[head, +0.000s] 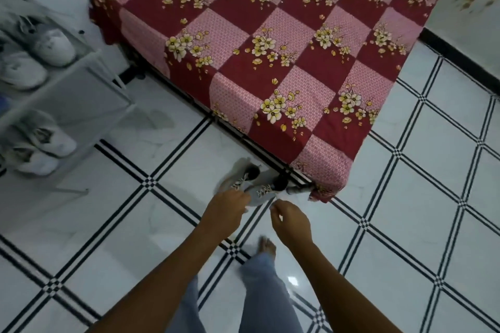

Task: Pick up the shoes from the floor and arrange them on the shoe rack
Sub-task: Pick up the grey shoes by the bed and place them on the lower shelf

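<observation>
Shoe rack [89, 81], left of frame: 4 white shoes shelved. Grey pair [257, 186], lower centre by the bed [270, 62]: left hand [226, 208] fingers clamped on it; right hand [290, 220] fingers pinched together, contact unclear. Remaining: shelve pair.

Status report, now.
Left hand closed on pale grey lace-up shoes; right hand pinching a lace. White shoe rack left, partly filled. Path clear.

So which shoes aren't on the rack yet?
The grey pair by the bed corner, on the floor at both hands. The left hand is on one shoe. The two white pairs already sit on the rack.
</observation>
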{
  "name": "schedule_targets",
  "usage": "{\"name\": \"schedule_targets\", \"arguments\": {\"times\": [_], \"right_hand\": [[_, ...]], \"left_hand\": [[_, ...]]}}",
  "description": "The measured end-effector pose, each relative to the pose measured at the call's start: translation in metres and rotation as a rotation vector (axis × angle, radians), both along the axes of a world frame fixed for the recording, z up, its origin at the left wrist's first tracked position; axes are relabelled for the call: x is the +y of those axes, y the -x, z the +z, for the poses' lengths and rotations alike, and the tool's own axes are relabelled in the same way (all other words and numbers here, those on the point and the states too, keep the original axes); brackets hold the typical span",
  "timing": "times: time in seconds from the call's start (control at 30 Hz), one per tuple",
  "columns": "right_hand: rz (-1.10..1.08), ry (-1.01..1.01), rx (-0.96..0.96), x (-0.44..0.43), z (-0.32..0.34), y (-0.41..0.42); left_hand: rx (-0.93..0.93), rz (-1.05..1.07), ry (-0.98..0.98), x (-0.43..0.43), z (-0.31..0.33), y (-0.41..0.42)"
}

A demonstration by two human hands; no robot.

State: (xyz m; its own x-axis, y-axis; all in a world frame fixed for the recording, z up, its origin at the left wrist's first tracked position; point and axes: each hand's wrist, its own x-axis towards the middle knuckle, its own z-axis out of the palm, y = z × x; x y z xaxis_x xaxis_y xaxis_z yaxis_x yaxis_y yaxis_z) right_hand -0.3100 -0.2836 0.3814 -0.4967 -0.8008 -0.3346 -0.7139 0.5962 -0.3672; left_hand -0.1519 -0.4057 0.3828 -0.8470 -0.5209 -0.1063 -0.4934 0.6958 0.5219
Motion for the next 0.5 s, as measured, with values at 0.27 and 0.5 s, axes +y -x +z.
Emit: {"name": "schedule_targets", "arguments": {"times": [0.27, 0.5], "right_hand": [[0.249, -0.227, -0.099, 0.019, -0.081, 0.126], [0.256, -0.400, -0.344, 0.027, -0.232, 0.215]], "left_hand": [[-0.199, 0.191, -0.116, 0.066, -0.096, 0.094], [-0.189, 0.547, -0.277, 0.124, -0.234, 0.196]]}}
